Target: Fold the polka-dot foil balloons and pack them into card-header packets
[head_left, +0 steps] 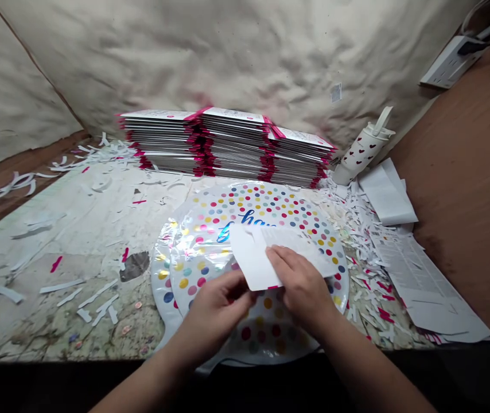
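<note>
The right hand [307,281] had its fingers laid over a white paper [251,261], gripping it by its near side, while the left hand [221,298] was curled nearly closed at the paper's near left corner (whether it pinched that corner, I could not tell). The paper was above a flat, shiny balloon [266,198] with coloured dots and blue lettering, partly covering the letters. The balloon lay at the near edge of the desk [94,215], overlapping another dotted one on its left. Behind it stood three neat stacks [234,140] of pink-edged packets, side by side, with a heart-patterned cup [359,155] just right of them. Paper scraps [352,218] littered both sides, and printed sheets [438,295] lay at the far right.
</note>
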The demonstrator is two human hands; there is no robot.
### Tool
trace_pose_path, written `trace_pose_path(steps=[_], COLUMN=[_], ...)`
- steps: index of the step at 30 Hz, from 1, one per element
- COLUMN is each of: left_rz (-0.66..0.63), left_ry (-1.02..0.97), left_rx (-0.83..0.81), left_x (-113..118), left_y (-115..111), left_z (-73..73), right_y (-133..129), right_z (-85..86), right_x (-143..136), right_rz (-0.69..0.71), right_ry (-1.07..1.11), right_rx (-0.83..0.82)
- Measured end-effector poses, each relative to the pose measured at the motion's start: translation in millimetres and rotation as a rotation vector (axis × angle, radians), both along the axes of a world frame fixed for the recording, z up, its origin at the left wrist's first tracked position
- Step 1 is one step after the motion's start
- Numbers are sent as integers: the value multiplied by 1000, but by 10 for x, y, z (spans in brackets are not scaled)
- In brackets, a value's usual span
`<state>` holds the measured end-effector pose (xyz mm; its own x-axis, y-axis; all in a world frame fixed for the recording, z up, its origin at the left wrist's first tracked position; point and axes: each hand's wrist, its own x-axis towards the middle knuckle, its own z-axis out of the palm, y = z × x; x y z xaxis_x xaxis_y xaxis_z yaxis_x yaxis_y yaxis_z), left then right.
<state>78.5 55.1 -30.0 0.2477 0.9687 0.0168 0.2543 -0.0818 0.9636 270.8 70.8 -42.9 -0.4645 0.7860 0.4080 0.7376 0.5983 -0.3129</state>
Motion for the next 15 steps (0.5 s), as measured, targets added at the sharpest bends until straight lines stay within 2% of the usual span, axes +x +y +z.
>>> trace_pose_path(steps=[2, 3, 4, 5, 7, 9, 12, 15], left_rz=[208, 252, 209, 79, -241, -403, -470, -500], left_ry=[271, 403, 524, 632, 798, 896, 947, 919], left_rx=[386, 566, 710, 805, 862, 838, 814, 853], left_x=[-183, -274, -353, -411, -461, -440, -386, -388], left_y=[52, 96, 144, 188, 240, 224, 136, 98], left_z=[4, -16, -54, -108, -250, -401, -556, -603], right_y=[93, 141, 175, 188, 144, 33, -121, -139], right_z=[-70, -96, -121, -148, -210, -280, -352, -360], right_x=[4, 38, 75, 108, 138, 129, 114, 129], right_rz=[94, 149, 194, 219, 252, 300, 324, 268], right_ry=[120, 159, 172, 152, 48, -60, -142, -203], right_rx=[88, 118, 144, 161, 184, 210, 252, 141])
